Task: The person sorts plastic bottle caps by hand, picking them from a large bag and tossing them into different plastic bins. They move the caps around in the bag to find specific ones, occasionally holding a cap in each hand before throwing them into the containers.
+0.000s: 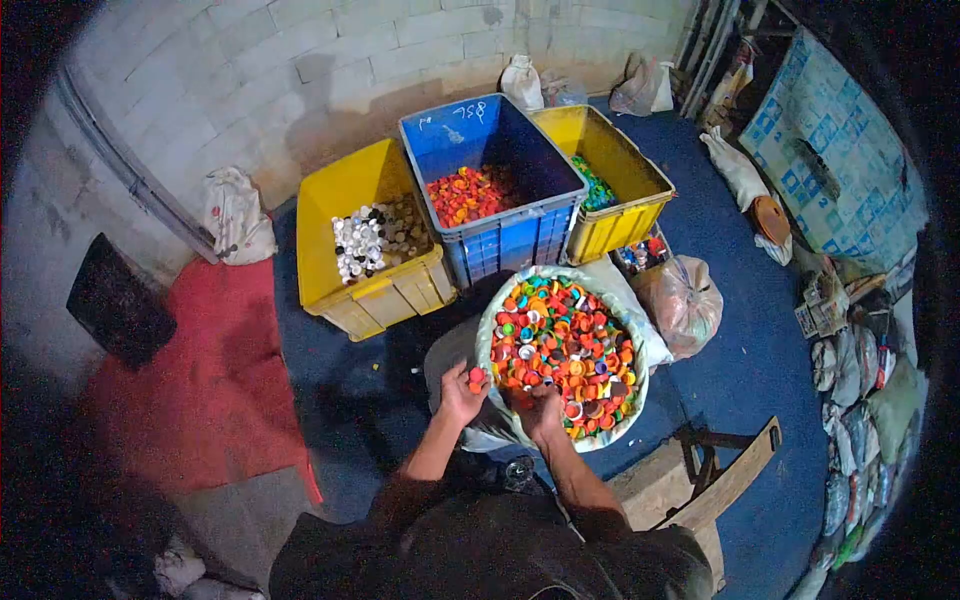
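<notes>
Holding a red cap (476, 378) in the left hand (458, 398): fingers curled around it. The cap sits up at the fingertips, thumb side, showing above the hand, just outside the near-left rim of the white sack (487, 340). Over the sack's near edge, the right hand (545, 410) is down among the mixed caps (565, 350), fingers bent inward. The caps hide the fingertips, so I can't tell whether it is pinching one or just resting. Hands are near each other, not touching.

The sack stands open on the blue floor mat (745, 370), right in front of the person, full to the rim: mostly orange and red, some green, blue and white.

A wooden stool (705, 480) is at the mat's near-right side, just beside the sack. A red mat (210, 385) lies off to the left, well apart from the hands.

A tied plastic bag (688, 300) is just right of the sack.

Beyond the sack, three crates stand in a row toward the block wall (300, 70):
- left yellow crate (345, 190): white caps
- blue crate (500, 240), middle: red and orange caps, touching the sack's far rim
- right yellow crate (620, 225): green and blue caps

All three are partly filled and touch side to side.
</notes>
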A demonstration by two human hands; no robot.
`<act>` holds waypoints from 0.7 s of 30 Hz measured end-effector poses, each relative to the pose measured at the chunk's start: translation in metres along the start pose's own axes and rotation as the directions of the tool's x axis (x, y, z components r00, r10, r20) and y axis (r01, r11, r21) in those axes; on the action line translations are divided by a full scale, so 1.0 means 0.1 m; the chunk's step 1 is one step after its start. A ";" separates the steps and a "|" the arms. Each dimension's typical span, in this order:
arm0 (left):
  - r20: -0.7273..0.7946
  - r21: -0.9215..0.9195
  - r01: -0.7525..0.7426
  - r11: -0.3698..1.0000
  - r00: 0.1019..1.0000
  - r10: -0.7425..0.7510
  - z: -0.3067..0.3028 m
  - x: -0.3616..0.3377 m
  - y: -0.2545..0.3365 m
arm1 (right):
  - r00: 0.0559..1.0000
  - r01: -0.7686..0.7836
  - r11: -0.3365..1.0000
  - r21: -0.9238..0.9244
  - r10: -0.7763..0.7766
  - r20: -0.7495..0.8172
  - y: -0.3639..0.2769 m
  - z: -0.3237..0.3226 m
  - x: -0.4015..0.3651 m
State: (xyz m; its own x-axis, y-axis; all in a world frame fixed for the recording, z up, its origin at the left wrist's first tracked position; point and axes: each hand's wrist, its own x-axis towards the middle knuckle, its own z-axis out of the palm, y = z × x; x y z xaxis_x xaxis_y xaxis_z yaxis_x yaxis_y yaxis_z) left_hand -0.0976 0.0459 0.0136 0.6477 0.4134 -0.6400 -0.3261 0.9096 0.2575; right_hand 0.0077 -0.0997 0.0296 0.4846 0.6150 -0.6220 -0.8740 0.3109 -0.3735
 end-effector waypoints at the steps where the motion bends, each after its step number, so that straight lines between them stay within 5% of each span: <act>1: 0.000 0.002 0.003 1.000 1.000 -0.003 0.15 0.14 0.17 | 0.999 0.034 0.999 0.005 -0.034 -0.010 -0.02 0.28 0.11; 2: 0.045 -0.022 -0.009 1.000 0.999 0.010 0.43 0.23 0.39 | 0.995 -0.070 0.993 -0.092 0.064 -0.070 -0.11 0.45 0.26; 3: 0.088 -0.050 -0.021 0.999 0.996 0.025 0.75 0.35 0.63 | 0.999 -0.039 0.997 0.061 0.040 -0.010 -0.22 0.79 0.41; 4: 0.273 -0.214 -0.045 0.976 0.956 0.104 0.92 0.66 0.85 | 0.910 0.039 0.995 0.089 -0.072 0.409 -0.33 0.74 0.82; 5: 0.365 -0.289 -0.072 0.955 0.914 0.180 1.51 0.34 1.12 | 0.945 0.228 0.967 0.116 -0.249 0.213 -0.46 1.48 0.60; 6: 0.385 -0.299 0.002 0.954 0.915 0.119 1.83 0.35 1.42 | 0.831 0.282 0.938 0.204 -0.345 0.436 -0.62 1.61 0.92; 7: 0.534 -0.253 -0.047 0.966 0.826 0.180 2.00 0.44 1.66 | 0.878 0.274 0.954 0.124 -0.301 0.372 -0.79 2.17 0.60; 9: 0.384 -0.222 -0.068 0.973 0.911 0.151 2.10 0.68 1.95 | 0.835 0.306 0.926 0.220 -0.372 0.405 -0.90 2.36 0.80; 12: 0.209 -0.178 -0.154 0.972 0.959 0.190 2.10 0.78 2.04 | 0.889 0.392 0.888 0.239 -0.432 0.150 -0.87 2.64 0.58; 16: 0.236 0.048 -0.111 0.993 0.967 0.096 1.34 1.06 1.63 | 0.869 0.466 0.883 0.063 -0.470 0.156 -0.56 1.72 0.68; 21: 0.128 0.597 -0.012 0.802 0.989 -0.080 0.64 0.99 0.78 | 0.919 0.254 0.924 -0.287 -0.322 -0.225 -0.08 0.38 0.23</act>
State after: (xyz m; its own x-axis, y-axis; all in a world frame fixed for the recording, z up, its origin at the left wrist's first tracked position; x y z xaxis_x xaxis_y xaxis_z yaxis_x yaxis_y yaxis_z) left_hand -0.0148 0.1603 0.0160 0.7543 0.3408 -0.5611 0.1422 0.7496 0.6464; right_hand 0.0245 -0.0610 0.0447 0.7355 0.3019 -0.6066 -0.6741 0.2353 -0.7002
